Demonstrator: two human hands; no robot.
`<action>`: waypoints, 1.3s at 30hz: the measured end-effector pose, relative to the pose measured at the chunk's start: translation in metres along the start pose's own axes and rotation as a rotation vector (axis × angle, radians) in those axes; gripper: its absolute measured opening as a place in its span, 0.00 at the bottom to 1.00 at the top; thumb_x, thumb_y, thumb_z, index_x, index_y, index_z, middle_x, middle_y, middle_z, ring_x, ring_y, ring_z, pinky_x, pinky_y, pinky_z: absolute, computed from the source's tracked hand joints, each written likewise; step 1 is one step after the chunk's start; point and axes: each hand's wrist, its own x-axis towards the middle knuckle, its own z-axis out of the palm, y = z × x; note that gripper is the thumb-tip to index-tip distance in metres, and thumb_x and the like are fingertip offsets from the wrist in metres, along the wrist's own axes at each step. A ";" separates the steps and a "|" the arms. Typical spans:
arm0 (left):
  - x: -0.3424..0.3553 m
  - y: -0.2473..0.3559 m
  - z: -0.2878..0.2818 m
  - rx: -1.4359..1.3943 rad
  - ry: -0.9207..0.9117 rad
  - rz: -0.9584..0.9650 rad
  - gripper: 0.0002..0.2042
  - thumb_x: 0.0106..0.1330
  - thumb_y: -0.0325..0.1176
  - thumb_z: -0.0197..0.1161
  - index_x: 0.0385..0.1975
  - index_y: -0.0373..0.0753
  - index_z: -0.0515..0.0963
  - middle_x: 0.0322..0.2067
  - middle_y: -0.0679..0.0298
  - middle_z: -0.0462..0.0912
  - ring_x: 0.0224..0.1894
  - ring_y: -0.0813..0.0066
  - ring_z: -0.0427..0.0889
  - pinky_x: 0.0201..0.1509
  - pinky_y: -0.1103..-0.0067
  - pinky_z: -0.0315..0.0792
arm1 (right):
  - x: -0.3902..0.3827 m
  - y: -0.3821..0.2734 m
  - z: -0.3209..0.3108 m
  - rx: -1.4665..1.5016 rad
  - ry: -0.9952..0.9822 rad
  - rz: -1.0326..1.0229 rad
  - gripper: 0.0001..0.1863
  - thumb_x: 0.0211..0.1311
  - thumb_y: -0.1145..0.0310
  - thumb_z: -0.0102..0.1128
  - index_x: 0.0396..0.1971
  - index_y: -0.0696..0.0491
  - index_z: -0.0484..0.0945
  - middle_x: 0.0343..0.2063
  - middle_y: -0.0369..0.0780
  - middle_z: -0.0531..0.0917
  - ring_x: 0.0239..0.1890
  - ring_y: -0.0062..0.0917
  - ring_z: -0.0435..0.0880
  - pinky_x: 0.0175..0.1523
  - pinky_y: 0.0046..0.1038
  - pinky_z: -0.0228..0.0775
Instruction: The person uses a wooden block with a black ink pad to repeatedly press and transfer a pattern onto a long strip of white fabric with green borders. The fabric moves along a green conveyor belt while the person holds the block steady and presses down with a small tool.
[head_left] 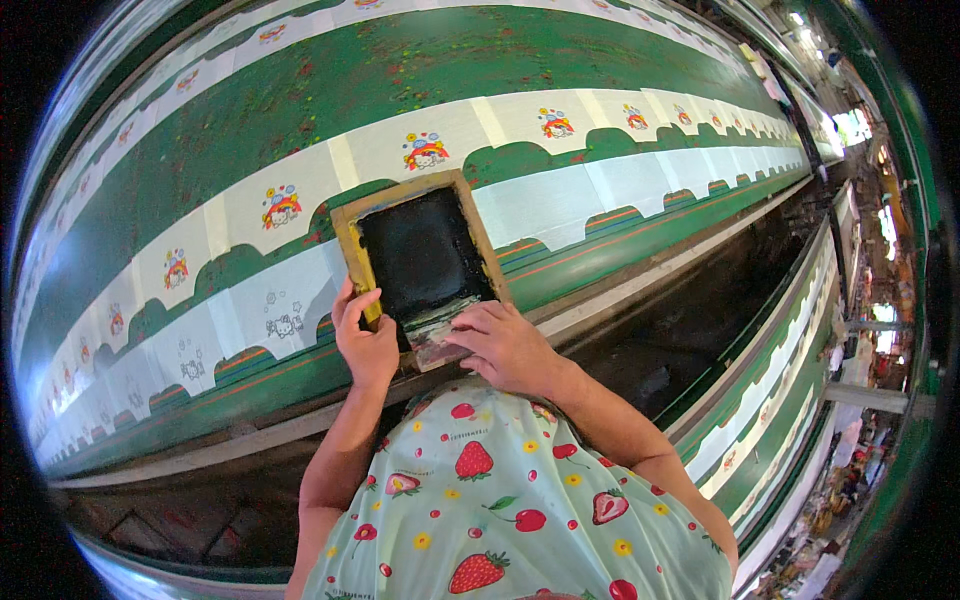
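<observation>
A wooden screen-printing frame (448, 180) with a black-inked inside lies over the lower row of white fabric pieces on the green table, just in front of me. My left hand (367, 340) is closed on the frame's yellow-stained left side. My right hand (505, 345) is at the frame's near end, fingers bent over an ink-streaked squeegee (440, 352). Left of the frame, pale pieces carry grey cartoon outlines (285, 325); the row behind has colourful rainbow-and-cartoon prints (425, 150).
The long green table (470, 45) runs left to right with further rows of cut fabric. Along its near edge is a rail (665, 262) above a dark gap. Another table (745, 465) with fabric strips stands at my right, beside cluttered shelving (885, 320).
</observation>
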 end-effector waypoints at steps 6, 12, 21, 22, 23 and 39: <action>0.003 0.024 0.014 -0.045 0.015 0.054 0.22 0.54 0.07 0.65 0.45 0.39 0.86 0.76 0.45 0.77 0.75 0.47 0.77 0.77 0.62 0.72 | -0.040 0.055 -0.009 0.189 0.344 0.295 0.25 0.66 0.69 0.78 0.62 0.53 0.85 0.63 0.48 0.84 0.68 0.48 0.82 0.73 0.46 0.75; -0.010 0.065 0.100 -0.091 0.074 0.132 0.21 0.55 0.08 0.65 0.44 0.40 0.85 0.75 0.44 0.77 0.75 0.46 0.76 0.80 0.61 0.69 | -0.090 0.129 -0.034 0.368 0.406 0.362 0.24 0.71 0.69 0.75 0.65 0.54 0.84 0.64 0.50 0.84 0.68 0.47 0.83 0.73 0.42 0.75; -0.031 0.113 0.226 -0.121 0.081 0.113 0.19 0.55 0.09 0.67 0.43 0.39 0.87 0.74 0.45 0.77 0.76 0.46 0.76 0.79 0.61 0.70 | -0.142 0.210 -0.116 0.110 0.361 0.297 0.22 0.67 0.73 0.75 0.61 0.54 0.85 0.61 0.50 0.85 0.65 0.50 0.83 0.71 0.47 0.76; -0.031 0.114 0.231 -0.104 0.076 0.122 0.19 0.55 0.09 0.67 0.43 0.39 0.87 0.75 0.44 0.77 0.76 0.46 0.77 0.78 0.61 0.70 | -0.142 0.213 -0.123 0.024 0.340 0.245 0.22 0.67 0.73 0.75 0.61 0.54 0.85 0.61 0.49 0.85 0.65 0.50 0.83 0.70 0.48 0.77; -0.032 0.116 0.236 -0.115 0.078 0.106 0.19 0.55 0.09 0.67 0.43 0.39 0.87 0.75 0.44 0.77 0.75 0.47 0.77 0.78 0.61 0.70 | -0.139 0.215 -0.129 0.001 0.324 0.130 0.24 0.63 0.71 0.79 0.59 0.53 0.86 0.61 0.48 0.85 0.64 0.50 0.83 0.67 0.50 0.78; -0.032 0.104 0.249 -0.162 0.092 0.021 0.20 0.53 0.09 0.68 0.44 0.39 0.88 0.74 0.45 0.78 0.73 0.49 0.79 0.77 0.62 0.72 | -0.057 0.218 -0.170 -0.116 -0.232 -0.228 0.23 0.61 0.75 0.66 0.58 0.55 0.86 0.49 0.45 0.87 0.56 0.45 0.86 0.62 0.46 0.80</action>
